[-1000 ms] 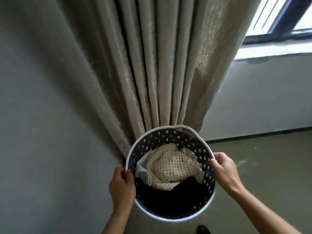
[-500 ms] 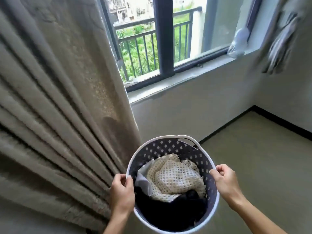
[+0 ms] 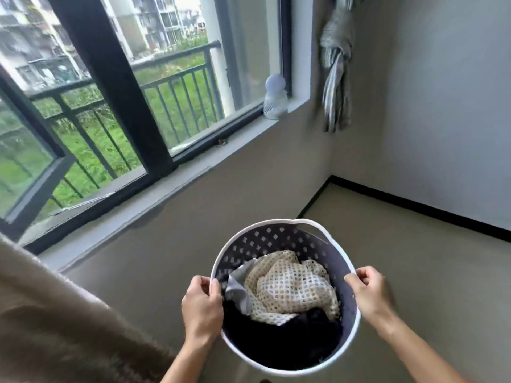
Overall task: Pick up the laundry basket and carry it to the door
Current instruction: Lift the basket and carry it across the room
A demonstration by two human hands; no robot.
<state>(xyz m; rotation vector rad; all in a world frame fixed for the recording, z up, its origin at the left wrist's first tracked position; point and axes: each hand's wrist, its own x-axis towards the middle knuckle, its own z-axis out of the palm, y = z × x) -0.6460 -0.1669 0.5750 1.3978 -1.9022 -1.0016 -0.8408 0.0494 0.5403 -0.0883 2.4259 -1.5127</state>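
A: Obs. — laundry basket (image 3: 279, 239) is off the floor, held in front of the person at about waist height, below the window sill (image 3: 154, 194) and near the room's corner.

B: Grip?

A: Left hand (image 3: 203, 306) on the left rim, right hand (image 3: 369, 293) on the right rim. Fingers (image 3: 359, 275) of each are curled and clamped on the white rim, opposite one another — my reading is that this balances the load and keeps the tub level for walking.

B: Why held out from the body?

A: Probably to clear the legs. No door in view, so the carry looks barely begun.

B: Describe the basket.

A: Round, dark walls pierced with small diamond holes, white rim with a handle loop at the far side. Inside: a cream open-weave cloth (image 3: 293, 288) on top, a grey piece beside it, dark clothing (image 3: 279, 338) beneath. About half full.
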